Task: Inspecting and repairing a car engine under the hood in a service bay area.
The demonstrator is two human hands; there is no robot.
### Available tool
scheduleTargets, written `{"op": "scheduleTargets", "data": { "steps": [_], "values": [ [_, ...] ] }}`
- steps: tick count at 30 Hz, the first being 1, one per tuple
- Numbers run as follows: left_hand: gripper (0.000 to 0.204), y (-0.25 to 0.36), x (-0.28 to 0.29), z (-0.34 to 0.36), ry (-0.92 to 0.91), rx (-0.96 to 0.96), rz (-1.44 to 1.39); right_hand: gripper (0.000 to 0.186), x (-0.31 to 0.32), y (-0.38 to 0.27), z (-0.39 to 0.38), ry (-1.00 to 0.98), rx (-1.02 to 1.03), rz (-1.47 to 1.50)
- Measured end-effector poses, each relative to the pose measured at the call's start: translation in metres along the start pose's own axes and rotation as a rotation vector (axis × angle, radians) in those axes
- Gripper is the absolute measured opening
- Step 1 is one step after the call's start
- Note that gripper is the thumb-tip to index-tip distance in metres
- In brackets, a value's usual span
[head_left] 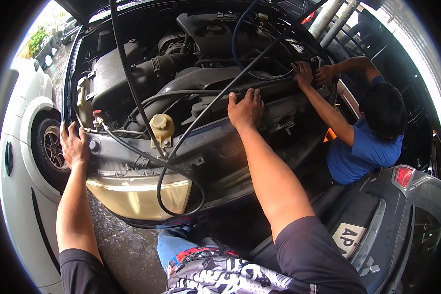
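Left hand (73, 144): palm down on the front corner of the car's front panel (132, 154), fingers spread and curled over the edge, gripping nothing separate. It sits just above the yellowed headlight (137, 193) and just beside a small red-capped fitting (97, 113).

Right hand (246, 109): flat on the top edge of the same front panel further along, fingers apart and pressed down on the black plastic; nothing clamped in it.

Between the two hands: a cream-coloured fluid tank with round cap (162, 125), mounted just behind the panel. A black hose (167, 169) runs down from the top of the view, passes beside the tank and loops in front of the headlight. A blue hose (236, 44) arcs over the engine (206, 39) deeper in the bay.

Far side of the bay: a second person in a blue shirt (362, 147) leans in, both of their hands (311, 74) on a part at the bay's edge; what they hold is too small to tell.

Left margin: a white car (22, 161) with its wheel near the left hand. Lower right: the rear of a dark car (387, 215).
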State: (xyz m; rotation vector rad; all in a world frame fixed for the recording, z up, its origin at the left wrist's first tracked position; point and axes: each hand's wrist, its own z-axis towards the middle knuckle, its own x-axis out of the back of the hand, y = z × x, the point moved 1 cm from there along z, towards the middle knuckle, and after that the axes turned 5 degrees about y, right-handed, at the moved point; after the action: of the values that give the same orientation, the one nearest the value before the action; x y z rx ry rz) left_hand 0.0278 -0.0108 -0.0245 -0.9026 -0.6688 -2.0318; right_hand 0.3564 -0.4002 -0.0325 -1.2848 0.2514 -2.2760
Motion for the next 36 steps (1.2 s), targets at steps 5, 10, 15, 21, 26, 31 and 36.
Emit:
{"op": "scheduleTargets", "data": {
  "steps": [5, 10, 15, 21, 26, 31, 36],
  "values": [
    [0.047, 0.0004, 0.0032, -0.0008, -0.022, 0.016, 0.014, 0.072, 0.0019, -0.0013, -0.0027, 0.0, -0.008, 0.007],
    [0.047, 0.0031, 0.0042, -0.0019, -0.019, 0.012, 0.001, 0.072, 0.0038, -0.0001, -0.0026, 0.019, 0.003, 0.001],
    [0.047, -0.0042, -0.0013, -0.0003, 0.007, -0.002, 0.015, 0.072, 0.0034, -0.002, -0.0034, 0.036, 0.004, 0.017],
    [0.047, -0.0011, -0.0007, -0.0011, -0.002, 0.005, 0.007, 0.072, 0.0016, -0.0005, -0.0026, 0.018, 0.005, -0.008],
    [0.047, 0.0016, 0.0026, -0.0008, -0.017, 0.015, -0.004, 0.073, 0.0033, -0.0019, -0.0014, -0.003, 0.009, -0.012],
    [0.046, -0.002, -0.0003, -0.0007, -0.011, 0.018, -0.008, 0.075, 0.0025, -0.0006, -0.0008, -0.034, 0.012, 0.002],
    [0.046, -0.0037, -0.0041, -0.0002, -0.006, 0.015, -0.004, 0.077, 0.0003, 0.0023, 0.0002, -0.049, 0.027, 0.015]
  ]
}}
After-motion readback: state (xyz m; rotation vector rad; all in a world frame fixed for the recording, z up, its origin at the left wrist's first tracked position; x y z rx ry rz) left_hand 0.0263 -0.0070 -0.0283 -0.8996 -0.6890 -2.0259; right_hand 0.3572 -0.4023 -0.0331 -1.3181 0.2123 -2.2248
